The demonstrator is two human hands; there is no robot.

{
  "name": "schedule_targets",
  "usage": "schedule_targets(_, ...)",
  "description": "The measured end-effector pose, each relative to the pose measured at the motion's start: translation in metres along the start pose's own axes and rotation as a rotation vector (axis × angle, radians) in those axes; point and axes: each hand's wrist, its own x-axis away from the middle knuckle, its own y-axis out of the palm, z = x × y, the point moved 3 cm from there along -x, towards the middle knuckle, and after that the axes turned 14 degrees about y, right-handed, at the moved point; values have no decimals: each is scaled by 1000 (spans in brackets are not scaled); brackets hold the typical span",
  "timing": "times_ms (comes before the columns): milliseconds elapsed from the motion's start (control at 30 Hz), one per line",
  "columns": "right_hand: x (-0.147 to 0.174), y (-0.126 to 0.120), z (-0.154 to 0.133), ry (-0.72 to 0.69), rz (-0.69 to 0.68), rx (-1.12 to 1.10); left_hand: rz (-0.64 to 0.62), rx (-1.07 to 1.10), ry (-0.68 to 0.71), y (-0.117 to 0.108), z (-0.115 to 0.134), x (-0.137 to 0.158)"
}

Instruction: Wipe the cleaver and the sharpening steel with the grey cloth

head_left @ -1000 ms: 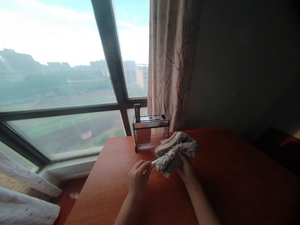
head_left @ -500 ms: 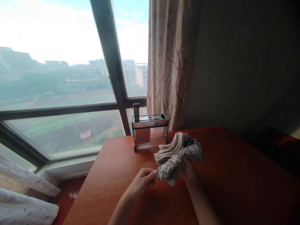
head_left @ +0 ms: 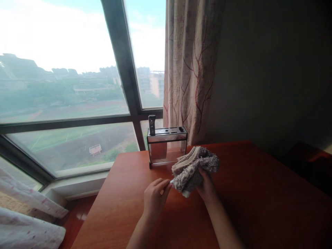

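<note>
A fluffy grey-and-cream cloth (head_left: pixel 194 169), bunched in folds, is held above the table. My right hand (head_left: pixel 206 186) grips it from the right side, the thumb on top and the other fingers mostly hidden. At the cloth's left end, my left hand (head_left: pixel 157 193) is closed in a pinch. A small pale bit shows between those fingertips and the cloth; I cannot make out what it is. Behind the cloth stands a clear-sided knife block (head_left: pixel 167 141) with slots in its dark top. One black handle (head_left: pixel 151 125) sticks up from its left end.
The reddish-brown wooden table (head_left: pixel 124 193) reaches to the window side. A large window with a dark frame (head_left: pixel 133 114) is at the left, and a patterned curtain (head_left: pixel 189 69) hangs behind the block. Another pale curtain (head_left: pixel 28 224) lies at the lower left.
My left hand has risen slightly and turned, with its pinch now higher at the cloth's end. The right hand and cloth have shifted a little to the left, and the thumb has come into sight.
</note>
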Motion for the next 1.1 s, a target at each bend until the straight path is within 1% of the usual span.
schedule_targets(67, 0, 0, 1, -13, 27, 15, 97, -110, 46, -5, 1, 1)
schedule_targets(133, 0, 1, 2, -16, 35, 24, 168, -166, 69, -9, 0, 3)
schedule_targets(233, 1, 2, 3, -5, 21, 18, 207, -213, 81, -12, 0, 3)
schedule_targets(333, 2, 1, 1, 0, 13, -14, 184, -224, 77, -13, 1, 2)
schedule_targets(500, 5, -1, -10, 33, -48, -133, 136, -264, 66, -11, 4, 3)
schedule_targets(567, 6, -1, -13, 35, -41, -161, 126, -309, 77, -10, 7, 4)
schedule_targets(633, 6, -1, -14, 15, -10, -126, 113, -338, 101, -8, 9, 5)
schedule_targets(800, 5, 6, -15, -151, 98, 54, 46, -294, 145, -4, 8, 8)
schedule_targets(967, 5, 1, -23, -287, 293, 77, -34, -170, 165, 0, 6, 6)
schedule_targets(1000, 5, -1, -24, -313, 312, 73, -41, -158, 174, 0, 7, 5)
schedule_targets(1100, 4, -5, -26, -367, 306, 67, -71, -148, 185, -1, 9, 3)
